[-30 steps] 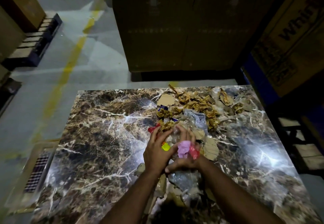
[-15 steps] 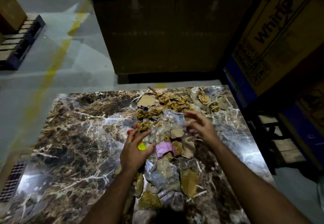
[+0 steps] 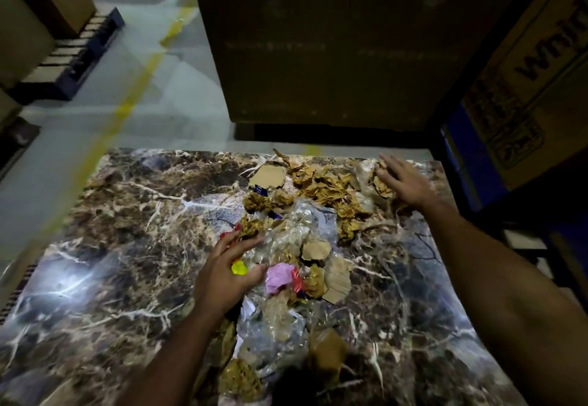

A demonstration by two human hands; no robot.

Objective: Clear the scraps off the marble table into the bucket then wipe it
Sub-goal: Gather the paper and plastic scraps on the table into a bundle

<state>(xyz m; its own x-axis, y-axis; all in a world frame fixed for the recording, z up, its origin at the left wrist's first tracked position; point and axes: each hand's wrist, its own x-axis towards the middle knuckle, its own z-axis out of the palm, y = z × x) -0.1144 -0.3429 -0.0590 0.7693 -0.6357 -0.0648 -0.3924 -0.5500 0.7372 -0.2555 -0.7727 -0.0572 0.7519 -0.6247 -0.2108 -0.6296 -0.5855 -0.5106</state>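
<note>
A dark marble table (image 3: 121,246) carries a strip of scraps running from its far right corner toward me: crumpled brown paper (image 3: 321,183), torn cardboard bits (image 3: 267,176), clear plastic film (image 3: 299,227), a pink scrap (image 3: 280,276) and a small yellow piece (image 3: 239,268). My left hand (image 3: 227,273) rests cupped against the left side of the pile, fingers spread over the yellow piece. Fingers apart, my right hand (image 3: 402,183) lies flat on brown scraps at the far right corner. No bucket is in view.
A large dark cardboard box (image 3: 334,43) stands just beyond the table's far edge. A printed carton (image 3: 537,81) and blue racking (image 3: 467,164) close off the right side. Concrete floor with a yellow line (image 3: 127,103) and a pallet (image 3: 73,55) lie to the left.
My right hand left the pink scrap near the left hand and reached out to the far right corner of the table. The left hand stayed at the pile's left side.
</note>
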